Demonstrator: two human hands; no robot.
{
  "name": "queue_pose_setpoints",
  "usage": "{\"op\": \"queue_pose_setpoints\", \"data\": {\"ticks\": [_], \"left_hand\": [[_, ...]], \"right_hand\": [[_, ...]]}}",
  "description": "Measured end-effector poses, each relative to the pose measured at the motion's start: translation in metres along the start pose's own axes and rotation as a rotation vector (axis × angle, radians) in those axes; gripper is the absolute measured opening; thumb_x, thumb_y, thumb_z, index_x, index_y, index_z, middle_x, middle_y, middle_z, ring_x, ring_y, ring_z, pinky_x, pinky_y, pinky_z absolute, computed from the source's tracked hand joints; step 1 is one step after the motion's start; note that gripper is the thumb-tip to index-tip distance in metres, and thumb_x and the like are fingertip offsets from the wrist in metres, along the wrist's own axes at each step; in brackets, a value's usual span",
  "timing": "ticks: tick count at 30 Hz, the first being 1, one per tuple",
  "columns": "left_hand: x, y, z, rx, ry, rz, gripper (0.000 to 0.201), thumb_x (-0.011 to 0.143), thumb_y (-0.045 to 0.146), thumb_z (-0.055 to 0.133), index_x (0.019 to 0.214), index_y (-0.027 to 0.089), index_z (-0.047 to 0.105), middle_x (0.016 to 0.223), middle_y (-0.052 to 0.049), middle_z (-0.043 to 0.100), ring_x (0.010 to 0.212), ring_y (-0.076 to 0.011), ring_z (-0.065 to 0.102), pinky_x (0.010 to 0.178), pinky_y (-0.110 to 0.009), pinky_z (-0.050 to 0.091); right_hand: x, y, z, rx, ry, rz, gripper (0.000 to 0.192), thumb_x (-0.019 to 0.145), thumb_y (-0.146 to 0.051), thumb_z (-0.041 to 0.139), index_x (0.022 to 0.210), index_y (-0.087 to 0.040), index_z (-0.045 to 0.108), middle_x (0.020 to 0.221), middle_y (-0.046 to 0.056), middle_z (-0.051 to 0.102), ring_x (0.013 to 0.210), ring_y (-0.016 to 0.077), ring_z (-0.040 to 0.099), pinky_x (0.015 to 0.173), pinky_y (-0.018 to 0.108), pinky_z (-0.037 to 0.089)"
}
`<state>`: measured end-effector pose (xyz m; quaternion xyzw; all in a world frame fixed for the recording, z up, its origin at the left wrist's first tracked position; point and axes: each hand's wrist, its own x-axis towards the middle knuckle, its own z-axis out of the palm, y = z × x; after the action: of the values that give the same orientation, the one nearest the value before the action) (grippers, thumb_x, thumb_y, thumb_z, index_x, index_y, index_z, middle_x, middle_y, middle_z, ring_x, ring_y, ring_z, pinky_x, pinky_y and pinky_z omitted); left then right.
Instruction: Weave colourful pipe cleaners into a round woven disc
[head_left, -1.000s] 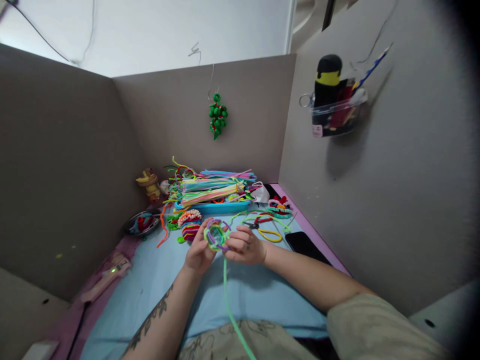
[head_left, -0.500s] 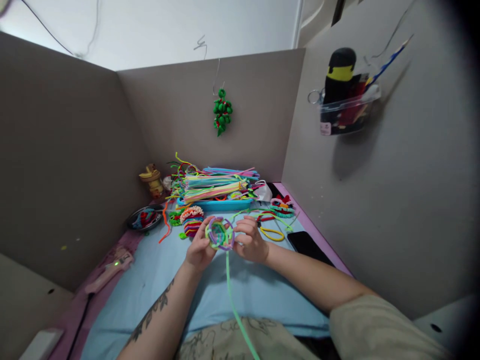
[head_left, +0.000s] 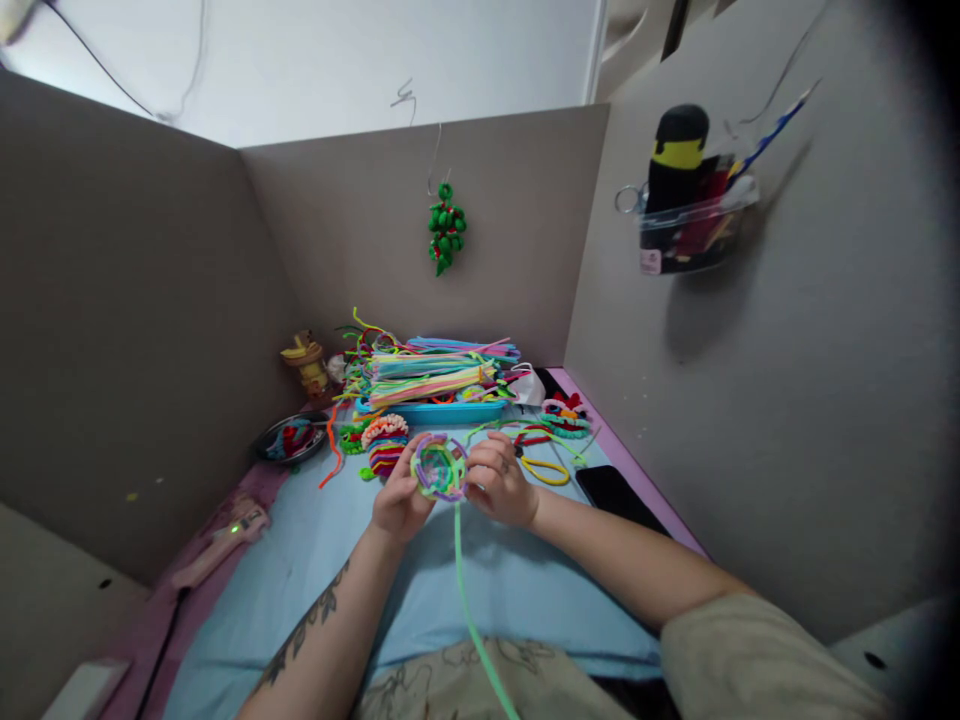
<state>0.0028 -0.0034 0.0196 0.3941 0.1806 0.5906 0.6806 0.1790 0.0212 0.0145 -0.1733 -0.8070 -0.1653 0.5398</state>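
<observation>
Between my hands is a small round woven pipe-cleaner basket [head_left: 441, 468], purple and light green at the rim, its hollow inside facing me. My left hand [head_left: 400, 500] grips it from the left, fingers behind and thumb in front. At its right rim, the bent fingers of my right hand [head_left: 499, 482] pinch the edge; exactly which strand they hold is too small to tell. A long light green pipe cleaner [head_left: 466, 600] hangs from the basket's underside toward my lap. Just behind my left hand stands a striped pipe-cleaner piece [head_left: 385, 445] with a peach ruffled top.
A blue tray [head_left: 450, 412] heaped with colored pipe cleaners [head_left: 431, 375] stands at the back. A dark bowl [head_left: 262, 445] is on the left, near a pink glue gun [head_left: 221, 545]. To the right lie a black phone [head_left: 619, 497] and yellow-handled pliers [head_left: 546, 472]. Grey partitions [head_left: 420, 230] enclose the table.
The basket has turned slightly, so its inside shows more fully toward me. Both hands keep nearly the same place and hold. The whole view has shifted down a little.
</observation>
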Motion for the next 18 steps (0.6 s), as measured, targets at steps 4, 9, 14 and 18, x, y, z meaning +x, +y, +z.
{"op": "queue_pose_setpoints", "data": {"ticks": [4,9,14,18], "left_hand": [[0.0008,-0.0007,-0.0039,-0.089,-0.037,-0.007,0.06,0.061,0.021,0.062,0.119,0.021,0.048,0.115,-0.01,0.056,0.104,-0.027,0.052,0.084,-0.038,0.043],[0.0027,-0.0011,-0.0088,-0.148,-0.06,-0.03,0.057,0.065,0.021,0.059,0.12,0.02,0.048,0.114,-0.01,0.057,0.104,-0.0267,0.053,0.086,-0.041,0.042],[0.0029,0.0001,-0.0061,-0.173,-0.078,-0.045,0.062,0.067,0.02,0.055,0.127,0.021,0.041,0.118,-0.011,0.055,0.107,-0.0285,0.052,0.087,-0.043,0.042],[0.0029,0.0,-0.0049,-0.191,-0.067,-0.075,0.06,0.069,0.02,0.053,0.128,0.021,0.04,0.119,-0.011,0.055,0.106,-0.0283,0.052,0.085,-0.043,0.042]], "right_hand": [[0.0002,0.0,-0.0002,-0.006,-0.001,-0.014,0.013,0.074,-0.018,0.054,0.084,-0.023,0.049,0.086,0.0,0.056,0.089,0.0165,0.051,0.093,0.043,0.036],[0.0011,-0.0011,-0.0005,-0.006,-0.001,-0.015,0.013,0.074,-0.017,0.056,0.084,-0.023,0.05,0.086,0.001,0.057,0.089,0.0166,0.052,0.092,0.043,0.037],[0.0035,-0.0026,-0.0014,-0.008,-0.001,0.01,0.015,0.074,-0.015,0.056,0.085,-0.023,0.05,0.085,0.001,0.057,0.088,0.0163,0.051,0.091,0.043,0.038],[0.0041,-0.0023,-0.002,-0.005,-0.012,0.017,0.016,0.073,-0.014,0.056,0.085,-0.022,0.05,0.084,0.001,0.058,0.088,0.0164,0.052,0.091,0.043,0.038]]}}
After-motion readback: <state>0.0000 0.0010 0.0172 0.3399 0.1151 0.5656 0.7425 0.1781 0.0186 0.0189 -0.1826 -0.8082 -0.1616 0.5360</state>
